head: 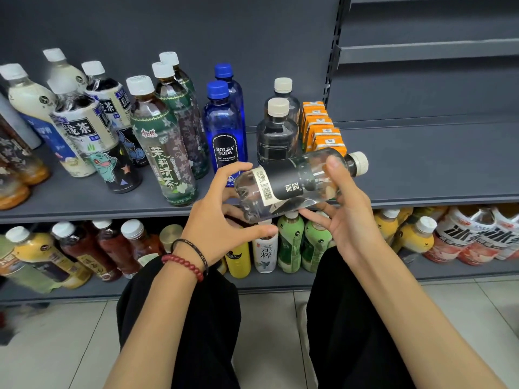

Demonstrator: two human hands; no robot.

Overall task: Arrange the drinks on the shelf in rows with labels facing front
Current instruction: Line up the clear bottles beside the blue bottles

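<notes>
The clear plastic bottle [295, 183] lies on its side in the air between my hands, just in front of the grey metal shelf [421, 164], with its ribbed cream cap [359, 162] pointing right and slightly up. Its matte black label [289, 186] is turned sideways; I see white characters on it that I cannot read at this angle, and beside them a pale strip with a barcode. My left hand [222, 220] cups the rounded base, thumb on top and fingers [261, 230] curled underneath. My right hand [345, 209] grips the shoulder, thumb pressed on the upper side and fingers under the smooth, see-through body. Behind it, upright on the shelf, stand two matching bottles [276, 133] with the same cream caps. Left of them is a glossy blue bottle [224, 130] reading "BOLSA SODA", with a second blue one behind it. To the right runs a row of orange cartons [323, 127].
</notes>
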